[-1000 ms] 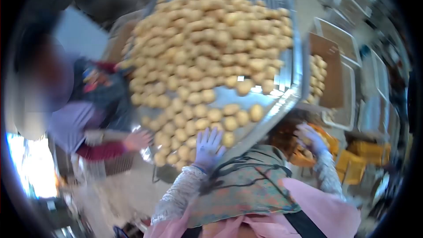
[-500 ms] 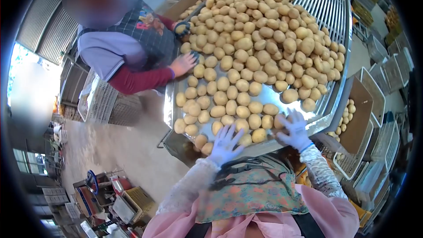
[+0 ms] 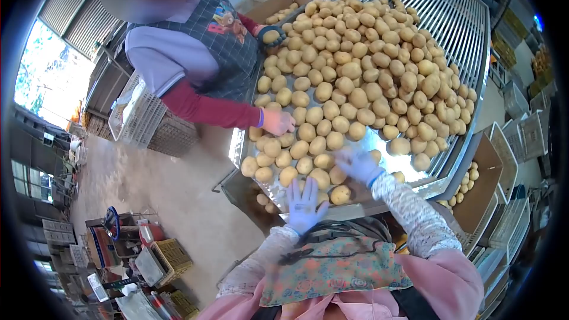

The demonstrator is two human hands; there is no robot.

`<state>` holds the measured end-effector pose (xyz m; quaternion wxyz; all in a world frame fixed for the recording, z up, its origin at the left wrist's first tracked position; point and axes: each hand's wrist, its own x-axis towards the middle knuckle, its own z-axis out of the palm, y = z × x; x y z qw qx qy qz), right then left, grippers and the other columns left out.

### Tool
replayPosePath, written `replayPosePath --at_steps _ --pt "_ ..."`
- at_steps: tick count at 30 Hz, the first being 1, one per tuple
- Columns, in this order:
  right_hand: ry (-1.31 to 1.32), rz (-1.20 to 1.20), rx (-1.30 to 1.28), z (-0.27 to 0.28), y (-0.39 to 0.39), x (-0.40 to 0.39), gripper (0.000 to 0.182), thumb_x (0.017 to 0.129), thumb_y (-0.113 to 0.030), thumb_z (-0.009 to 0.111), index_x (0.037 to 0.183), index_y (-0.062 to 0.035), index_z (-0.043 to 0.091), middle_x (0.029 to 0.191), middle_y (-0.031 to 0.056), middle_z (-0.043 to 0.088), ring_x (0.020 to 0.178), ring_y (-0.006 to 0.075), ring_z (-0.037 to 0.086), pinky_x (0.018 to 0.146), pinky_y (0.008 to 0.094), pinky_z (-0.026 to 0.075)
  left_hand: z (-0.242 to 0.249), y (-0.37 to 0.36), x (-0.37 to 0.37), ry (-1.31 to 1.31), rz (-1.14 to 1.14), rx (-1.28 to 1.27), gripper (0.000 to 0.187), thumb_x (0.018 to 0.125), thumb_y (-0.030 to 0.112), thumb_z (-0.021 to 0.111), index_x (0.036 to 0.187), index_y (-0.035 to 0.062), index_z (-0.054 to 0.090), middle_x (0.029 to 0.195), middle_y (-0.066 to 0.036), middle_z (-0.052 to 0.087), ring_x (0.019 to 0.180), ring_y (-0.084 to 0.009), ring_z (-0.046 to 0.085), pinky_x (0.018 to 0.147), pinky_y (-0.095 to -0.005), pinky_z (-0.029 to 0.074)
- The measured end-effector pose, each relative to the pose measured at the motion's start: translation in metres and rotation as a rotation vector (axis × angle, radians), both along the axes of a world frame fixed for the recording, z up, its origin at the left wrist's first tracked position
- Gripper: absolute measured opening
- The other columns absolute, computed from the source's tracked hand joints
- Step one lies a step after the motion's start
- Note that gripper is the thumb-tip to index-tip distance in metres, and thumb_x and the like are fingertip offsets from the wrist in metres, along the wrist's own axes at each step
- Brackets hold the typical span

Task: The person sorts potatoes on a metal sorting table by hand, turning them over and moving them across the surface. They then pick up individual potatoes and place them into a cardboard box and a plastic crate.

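Many potatoes [image 3: 379, 92] are heaped on a metal sorting table [image 3: 388, 163] with a slatted far part; a looser single layer lies toward me. My left hand [image 3: 303, 206], in a pale glove, is open with fingers spread at the table's near edge, its fingertips by the closest potatoes. My right hand [image 3: 358, 166], also gloved, is over the near potatoes with its fingers stretched to the left and slightly blurred. No potato shows in its grasp. One potato [image 3: 340, 195] lies between my two hands.
Across the left side stands a co-worker, with one hand [image 3: 278, 122] on the potatoes and a gloved hand [image 3: 272, 35] holding a potato. A cardboard-lined crate [image 3: 483, 184] with potatoes is at the right. Below the near-left corner are several potatoes [image 3: 265, 202].
My right hand has swept left across the near potatoes, uncovering bare metal. My left hand has drawn back slightly toward me. The co-worker's nearer hand has come closer to me. The view has shifted.
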<state>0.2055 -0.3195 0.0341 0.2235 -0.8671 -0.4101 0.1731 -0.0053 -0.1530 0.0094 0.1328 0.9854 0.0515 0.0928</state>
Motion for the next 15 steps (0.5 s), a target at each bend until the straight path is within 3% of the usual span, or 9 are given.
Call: replayPosePath --at_steps 1,2,4,5,6,9,11,14,15 --pt "-0.371 -0.013 0.202 -0.016 0.002 0.016 0.042 0.092 -0.028 0.060 0.134 -0.0226 0.058 0.118 0.0131 0.064 0.105 0.0307 0.065 0.086 0.0447 0.051 0.001 0.004 0.001 0.007 -0.075 -0.017 0.076 0.089 0.046 0.065 0.148 0.0020 0.045 0.152 -0.018 0.043 0.138 -0.0521 0.033 0.115 -0.0627 0.023" --pt "-0.382 -0.009 0.205 -0.024 0.012 0.036 0.042 0.092 -0.028 0.060 0.134 -0.0226 0.058 0.118 0.0131 0.064 0.105 0.0307 0.065 0.086 0.0447 0.051 0.001 0.010 0.006 0.009 -0.151 -0.031 0.079 0.089 0.049 0.065 0.148 0.0023 0.044 0.153 -0.018 0.043 0.138 -0.0534 0.032 0.115 -0.0634 0.023" --pt "-0.459 -0.082 0.005 -0.023 0.040 0.072 0.041 0.091 -0.017 0.056 0.132 -0.0199 0.060 0.116 0.0117 0.063 0.100 0.0299 0.066 0.083 0.0433 0.051 -0.004 0.015 0.002 -0.020 -0.165 -0.025 0.079 0.088 0.050 0.065 0.148 0.0025 0.045 0.152 -0.018 0.044 0.137 -0.0540 0.034 0.114 -0.0639 0.024" --pt "-0.407 -0.081 -0.323 -0.010 0.050 0.070 0.054 0.083 -0.013 0.063 0.136 -0.0207 0.057 0.130 0.0137 0.061 0.106 0.0316 0.067 0.082 0.0462 0.054 -0.009 0.015 0.003 -0.042 -0.183 -0.029 0.079 0.088 0.051 0.065 0.148 0.0026 0.045 0.151 -0.018 0.045 0.136 -0.0547 0.036 0.114 -0.0644 0.025" --pt "-0.471 -0.122 -0.356 -0.028 0.058 0.072 0.054 0.085 -0.012 0.060 0.137 -0.0249 0.056 0.135 0.0135 0.058 0.105 0.0310 0.068 0.082 0.0483 0.053 -0.010 0.016 0.004 -0.082 -0.190 -0.024 0.078 0.088 0.050 0.065 0.146 0.0025 0.047 0.149 -0.018 0.047 0.134 -0.0545 0.038 0.113 -0.0648 0.026" --pt "-0.447 -0.140 -0.592 -0.050 0.073 0.083 0.025 0.094 -0.021 0.056 0.111 -0.0261 0.073 0.114 0.0078 0.062 0.100 0.0247 0.071 0.077 0.0416 0.053 -0.001 0.014 0.008 -0.118 -0.198 -0.036 0.073 0.088 0.049 0.066 0.143 0.0020 0.051 0.144 -0.019 0.052 0.131 -0.0544 0.041 0.111 -0.0654 0.028" --pt "-0.438 -0.121 -0.606 -0.046 0.064 0.070 0.029 0.091 -0.022 0.061 0.119 -0.0269 0.068 0.113 0.0084 0.064 0.097 0.0225 0.071 0.072 0.0409 0.052 0.004 0.016 0.004 -0.095 -0.173 -0.055 0.071 0.088 0.048 0.066 0.140 0.0017 0.054 0.141 -0.019 0.055 0.129 -0.0543 0.043 0.110 -0.0655 0.030" --pt "-0.288 -0.181 -0.498 -0.022 0.029 0.060 0.042 0.086 -0.029 0.069 0.126 -0.0232 0.062 0.114 0.0111 0.067 0.100 0.0261 0.070 0.076 0.0434 0.053 0.003 0.014 0.005 -0.129 -0.153 -0.029 0.066 0.087 0.044 0.067 0.135 0.0011 0.057 0.134 -0.017 0.059 0.126 -0.0539 0.046 0.110 -0.0639 0.031" --pt "-0.227 -0.197 -0.197 -0.014 0.010 0.054 0.049 0.082 -0.032 0.073 0.128 -0.0206 0.060 0.113 0.0128 0.068 0.099 0.0286 0.070 0.080 0.0443 0.053 0.000 0.013 0.006 -0.138 -0.151 -0.033 0.066 0.087 0.044 0.067 0.135 0.0011 0.057 0.134 -0.017 0.059 0.126 -0.0539 0.046 0.110 -0.0639 0.031"
